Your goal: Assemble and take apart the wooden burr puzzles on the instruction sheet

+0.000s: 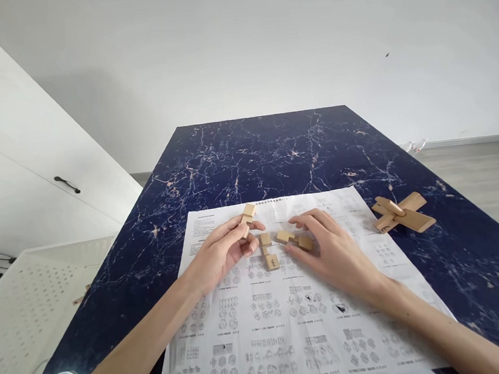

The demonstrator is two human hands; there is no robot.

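Pale wall [262, 44], plain, beyond the sheet's far edge.
White cabinet [14, 127], dark handle [67, 185], well off to the left of the sheet.
Tabletop [247, 158], dark blue, marble-veined; lies under the sheet and extends past its far edge.
Printed sheet [288, 318], creased, with rows of small diagrams; serves as landmark.
Left hand [220, 245], above the sheet's upper middle, pinching a piece between thumb and fingers.
Right hand [338, 255], over the sheet, right of its middle; fingers curved about a piece, thumb alongside. Whether it grips or merely touches, cannot tell.
Wooden cross assembly [421, 221], several interlocked bars, just beside the sheet's right edge.
Notched wooden pieces, three: the pinched piece [250, 210], raised above the sheet's upper part; the middle piece [272, 262], lying on the sheet between the hands, dark mark at its near end; the right piece [285, 236], at the right hand's thumb and fingers.
Handling, as judged: light, stiff, smooth but hardly slippery; sturdy blocks, narrowest and probably weakest at the notch. Best held by the thick square ends, leaving the notches uncovered.
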